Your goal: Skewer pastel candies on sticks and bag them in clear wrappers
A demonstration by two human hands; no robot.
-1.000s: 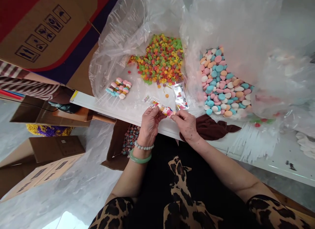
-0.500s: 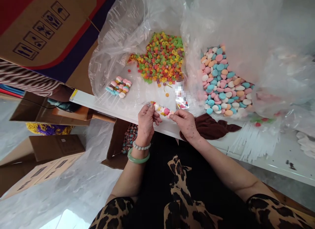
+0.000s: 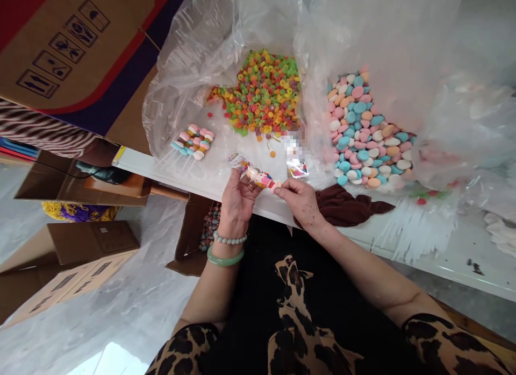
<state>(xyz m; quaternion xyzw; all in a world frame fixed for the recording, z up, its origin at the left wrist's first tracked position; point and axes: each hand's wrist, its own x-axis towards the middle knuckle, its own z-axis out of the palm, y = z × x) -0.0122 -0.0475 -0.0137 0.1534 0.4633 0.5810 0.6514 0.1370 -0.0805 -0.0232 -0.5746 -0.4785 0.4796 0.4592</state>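
Over the table's front edge, my left hand (image 3: 238, 196) is turned partly palm up, fingers curled round a narrow printed candy wrapper (image 3: 260, 177). Light-coloured and pink pieces show through or on its print; I cannot tell which. At the wrapper's right end my right hand (image 3: 299, 200) pinches a pink candy (image 3: 276, 186), which touches the wrapper. Just beyond lie shiny printed wrappers (image 3: 297, 167). Farther back spreads a heap of small ring gummies (image 3: 266, 92), and to the right a heap of pastel oval candies (image 3: 363, 133).
Candy skewers (image 3: 194, 142) on white sticks lie to the left. A brown cloth (image 3: 350, 205) and a bundle of white sticks (image 3: 423, 230) lie along the front edge. An open carton (image 3: 183, 240) with wrapped candies stands below the table; a large printed carton (image 3: 80, 52) stands at the left.
My left hand has turned more palm up and shifted slightly left, so more of the wrapper and its printed end shows. My right hand keeps its pinch, having moved slightly left.
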